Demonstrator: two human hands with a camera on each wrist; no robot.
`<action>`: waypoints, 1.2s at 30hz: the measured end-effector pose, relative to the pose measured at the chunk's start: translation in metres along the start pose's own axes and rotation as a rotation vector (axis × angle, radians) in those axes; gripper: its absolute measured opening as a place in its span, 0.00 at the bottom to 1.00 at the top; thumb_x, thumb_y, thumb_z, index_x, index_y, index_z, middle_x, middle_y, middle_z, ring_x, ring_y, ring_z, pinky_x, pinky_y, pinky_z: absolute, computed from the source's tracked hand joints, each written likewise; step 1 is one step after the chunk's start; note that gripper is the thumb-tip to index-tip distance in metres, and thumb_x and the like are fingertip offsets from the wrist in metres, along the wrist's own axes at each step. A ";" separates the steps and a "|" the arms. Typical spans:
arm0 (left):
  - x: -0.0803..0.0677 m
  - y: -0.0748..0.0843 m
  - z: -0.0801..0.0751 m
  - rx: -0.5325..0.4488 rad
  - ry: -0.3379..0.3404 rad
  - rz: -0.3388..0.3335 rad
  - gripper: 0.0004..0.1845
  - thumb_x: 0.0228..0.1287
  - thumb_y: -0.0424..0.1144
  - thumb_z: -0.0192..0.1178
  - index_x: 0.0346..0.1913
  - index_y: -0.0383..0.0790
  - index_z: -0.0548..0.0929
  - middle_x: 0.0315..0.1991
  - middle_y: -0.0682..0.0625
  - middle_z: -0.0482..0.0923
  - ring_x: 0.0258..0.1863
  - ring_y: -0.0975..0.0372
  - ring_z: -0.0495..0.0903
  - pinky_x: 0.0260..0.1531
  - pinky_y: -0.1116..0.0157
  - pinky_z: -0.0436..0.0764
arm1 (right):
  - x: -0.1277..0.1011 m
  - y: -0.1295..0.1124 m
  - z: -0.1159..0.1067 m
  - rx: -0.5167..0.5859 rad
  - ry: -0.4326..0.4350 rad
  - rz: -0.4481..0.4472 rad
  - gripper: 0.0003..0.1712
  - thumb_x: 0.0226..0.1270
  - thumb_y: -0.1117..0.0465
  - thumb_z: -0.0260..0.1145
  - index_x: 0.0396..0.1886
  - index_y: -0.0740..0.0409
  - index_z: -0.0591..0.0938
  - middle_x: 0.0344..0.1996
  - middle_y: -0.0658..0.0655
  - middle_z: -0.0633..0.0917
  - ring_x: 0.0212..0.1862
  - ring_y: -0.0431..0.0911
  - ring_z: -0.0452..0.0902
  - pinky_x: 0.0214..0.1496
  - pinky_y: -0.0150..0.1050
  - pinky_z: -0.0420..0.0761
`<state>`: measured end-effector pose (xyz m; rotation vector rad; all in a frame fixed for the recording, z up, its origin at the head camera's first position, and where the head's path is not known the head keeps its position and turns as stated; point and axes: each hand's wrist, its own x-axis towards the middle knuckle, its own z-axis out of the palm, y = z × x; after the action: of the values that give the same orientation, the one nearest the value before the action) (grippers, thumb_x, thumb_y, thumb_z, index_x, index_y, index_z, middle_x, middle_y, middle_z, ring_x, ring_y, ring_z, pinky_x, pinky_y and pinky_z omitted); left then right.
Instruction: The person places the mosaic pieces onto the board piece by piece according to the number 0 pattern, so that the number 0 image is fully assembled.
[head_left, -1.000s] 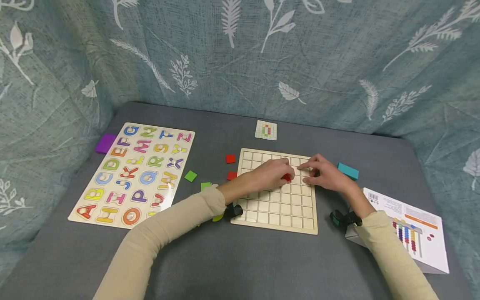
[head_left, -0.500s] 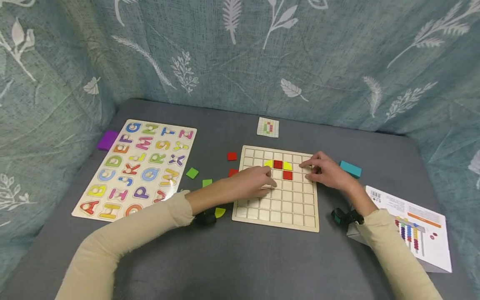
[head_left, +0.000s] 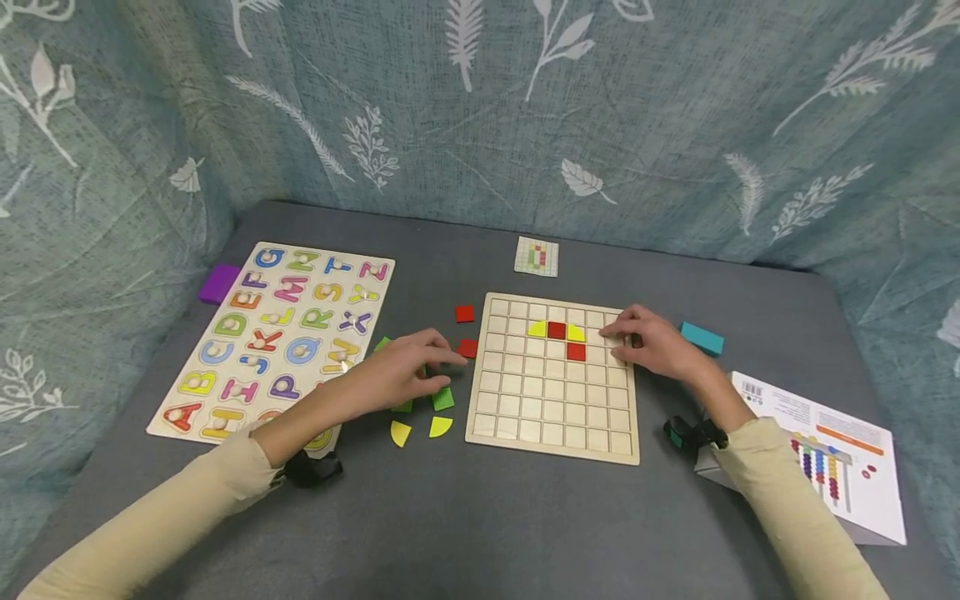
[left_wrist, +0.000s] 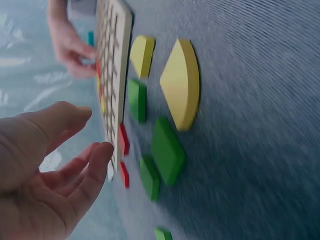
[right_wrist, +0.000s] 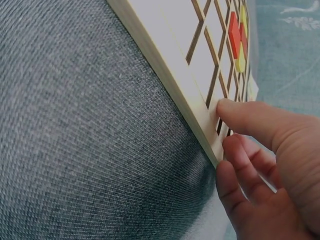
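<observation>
My left hand (head_left: 401, 371) hovers beside the wooden grid board with its fingers spread and nothing between them. Under and around it lie several green square tiles (head_left: 443, 399), seen more plainly in the left wrist view, two yellow quarter-round tiles (head_left: 440, 427) and two red square tiles (head_left: 465, 314). My right hand (head_left: 652, 343) rests its thumb and fingertips on the right edge of the grid board (head_left: 551, 408). On the board, a red tile (head_left: 557, 331) sits between yellow quarter-round tiles (head_left: 537, 329), with another red tile (head_left: 576, 352) below and to the right.
A pattern card (head_left: 537, 257) lies behind the board. To the left is an alphabet peg puzzle (head_left: 303, 321), with a purple block (head_left: 219, 284) beyond it. A teal block (head_left: 702, 338) and a white box (head_left: 817, 458) with an abacus picture stand at right.
My left hand has drawn back leftward off the board to the loose tiles, uncovering the red and yellow tiles set there. My right hand has stayed at the board's edge.
</observation>
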<state>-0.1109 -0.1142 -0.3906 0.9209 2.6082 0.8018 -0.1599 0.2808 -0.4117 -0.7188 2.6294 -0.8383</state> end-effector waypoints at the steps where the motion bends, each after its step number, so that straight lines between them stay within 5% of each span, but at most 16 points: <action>1: -0.003 -0.003 -0.002 0.000 0.013 -0.009 0.18 0.62 0.36 0.64 0.56 0.43 0.83 0.48 0.47 0.77 0.32 0.65 0.75 0.35 0.69 0.76 | 0.000 0.000 0.000 0.004 -0.003 0.005 0.17 0.65 0.67 0.65 0.54 0.65 0.81 0.46 0.63 0.74 0.33 0.43 0.66 0.36 0.36 0.69; 6: -0.013 -0.016 -0.009 0.004 0.064 -0.050 0.18 0.61 0.35 0.65 0.55 0.43 0.84 0.46 0.46 0.78 0.34 0.63 0.78 0.36 0.67 0.78 | 0.000 -0.002 0.001 0.032 -0.015 0.024 0.18 0.66 0.68 0.64 0.54 0.66 0.81 0.46 0.64 0.73 0.37 0.46 0.73 0.40 0.39 0.74; 20: -0.015 -0.029 -0.007 -0.046 0.065 -0.098 0.18 0.62 0.35 0.64 0.56 0.43 0.83 0.47 0.45 0.79 0.35 0.63 0.80 0.37 0.66 0.79 | 0.000 0.001 0.001 -0.007 -0.012 0.011 0.19 0.65 0.70 0.64 0.56 0.66 0.80 0.47 0.65 0.73 0.41 0.50 0.74 0.42 0.43 0.74; 36: 0.029 -0.011 0.005 -0.027 0.054 -0.033 0.19 0.63 0.37 0.64 0.57 0.43 0.81 0.49 0.47 0.78 0.41 0.60 0.81 0.41 0.63 0.80 | -0.001 0.004 0.001 -0.027 0.009 -0.014 0.17 0.66 0.70 0.62 0.55 0.65 0.80 0.48 0.65 0.74 0.38 0.46 0.68 0.39 0.42 0.70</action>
<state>-0.1362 -0.1006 -0.4026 0.8575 2.6450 0.8626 -0.1603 0.2839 -0.4149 -0.7428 2.6513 -0.8127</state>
